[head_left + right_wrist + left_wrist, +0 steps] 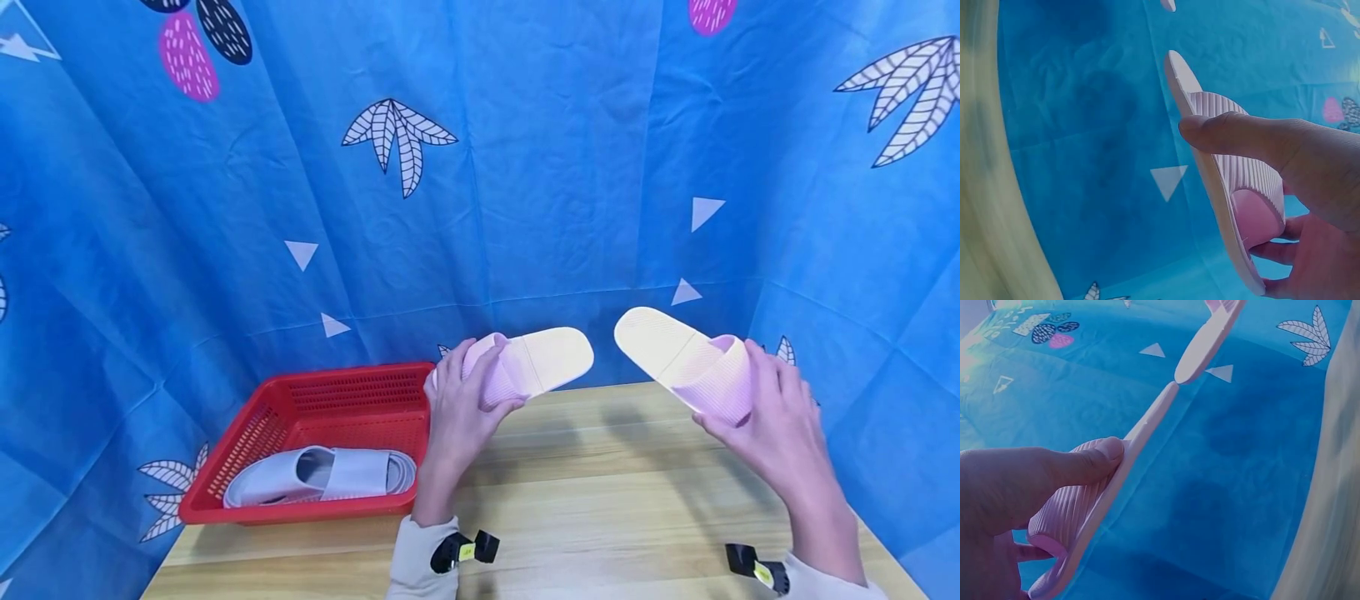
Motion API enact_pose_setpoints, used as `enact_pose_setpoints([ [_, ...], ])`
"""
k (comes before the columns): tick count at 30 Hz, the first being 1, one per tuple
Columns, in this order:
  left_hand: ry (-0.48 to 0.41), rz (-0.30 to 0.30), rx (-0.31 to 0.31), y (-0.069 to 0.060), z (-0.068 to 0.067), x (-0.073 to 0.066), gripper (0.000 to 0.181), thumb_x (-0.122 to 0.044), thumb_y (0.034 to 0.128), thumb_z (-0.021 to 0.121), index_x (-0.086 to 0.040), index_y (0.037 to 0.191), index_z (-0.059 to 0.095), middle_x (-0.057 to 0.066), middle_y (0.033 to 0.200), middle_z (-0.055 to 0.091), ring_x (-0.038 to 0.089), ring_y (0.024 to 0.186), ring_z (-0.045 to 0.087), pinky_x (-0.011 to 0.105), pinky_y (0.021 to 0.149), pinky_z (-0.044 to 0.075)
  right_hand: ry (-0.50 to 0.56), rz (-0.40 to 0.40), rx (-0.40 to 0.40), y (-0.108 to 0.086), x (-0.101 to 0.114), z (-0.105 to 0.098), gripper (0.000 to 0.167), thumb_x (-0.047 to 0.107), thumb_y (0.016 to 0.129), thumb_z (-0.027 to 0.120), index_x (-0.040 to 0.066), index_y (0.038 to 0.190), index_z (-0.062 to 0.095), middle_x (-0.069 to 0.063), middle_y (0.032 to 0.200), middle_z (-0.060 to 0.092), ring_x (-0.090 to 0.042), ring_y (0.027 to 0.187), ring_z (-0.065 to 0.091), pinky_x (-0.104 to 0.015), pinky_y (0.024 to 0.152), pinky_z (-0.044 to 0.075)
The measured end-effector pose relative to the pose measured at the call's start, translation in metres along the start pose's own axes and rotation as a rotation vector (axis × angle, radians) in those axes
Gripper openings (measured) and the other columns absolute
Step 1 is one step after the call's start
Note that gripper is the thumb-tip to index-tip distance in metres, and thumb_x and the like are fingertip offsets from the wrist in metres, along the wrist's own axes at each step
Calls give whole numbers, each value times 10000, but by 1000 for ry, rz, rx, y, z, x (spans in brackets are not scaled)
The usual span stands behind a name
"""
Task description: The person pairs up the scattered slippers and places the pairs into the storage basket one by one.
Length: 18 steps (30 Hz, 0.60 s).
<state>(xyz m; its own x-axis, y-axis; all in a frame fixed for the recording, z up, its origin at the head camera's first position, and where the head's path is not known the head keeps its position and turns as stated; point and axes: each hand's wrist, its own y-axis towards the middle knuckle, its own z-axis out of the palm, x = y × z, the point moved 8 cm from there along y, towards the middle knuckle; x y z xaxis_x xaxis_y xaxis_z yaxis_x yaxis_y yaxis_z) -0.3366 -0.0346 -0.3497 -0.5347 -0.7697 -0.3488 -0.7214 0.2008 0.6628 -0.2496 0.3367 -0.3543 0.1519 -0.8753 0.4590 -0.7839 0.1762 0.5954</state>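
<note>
Two pink slippers are held up in the air above the wooden table, their heel ends pointing toward each other. My left hand grips the left pink slipper round its ribbed strap, the thumb lying along the near edge. The right pink slipper is gripped the same way by my right hand. In the left wrist view the thumb presses the strap against the sole. The right wrist view shows the thumb on the sole's edge beside the ribbed strap, with fingers behind.
At the left of the table stands a red plastic basket with perforated walls. Grey slippers lie inside it along the near wall. A blue patterned curtain hangs behind and on both sides.
</note>
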Motion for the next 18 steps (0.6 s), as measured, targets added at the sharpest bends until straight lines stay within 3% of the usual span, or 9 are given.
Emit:
enact_pose_setpoints([
  [7, -9, 15, -10, -1, -12, -4, 898, -384, 727, 934, -343, 1513, 501, 91, 1537, 441, 271, 1406, 377, 598, 1080, 312, 17, -44, -52, 0, 11, -10, 1209, 147, 588, 975, 28, 1583, 298, -361, 1385, 407, -558, 1186, 362, -753, 855, 312],
  [18, -40, 72, -79, -1, -37, -14, 888, -357, 708, 950, -348, 1488, 526, 93, 1543, 442, 255, 1405, 378, 603, 1068, 320, 67, -83, -104, -1, 25, -26, 1238, 113, 535, 988, 66, 1586, 334, -343, 1446, 397, -558, 1291, 361, -792, 929, 302],
])
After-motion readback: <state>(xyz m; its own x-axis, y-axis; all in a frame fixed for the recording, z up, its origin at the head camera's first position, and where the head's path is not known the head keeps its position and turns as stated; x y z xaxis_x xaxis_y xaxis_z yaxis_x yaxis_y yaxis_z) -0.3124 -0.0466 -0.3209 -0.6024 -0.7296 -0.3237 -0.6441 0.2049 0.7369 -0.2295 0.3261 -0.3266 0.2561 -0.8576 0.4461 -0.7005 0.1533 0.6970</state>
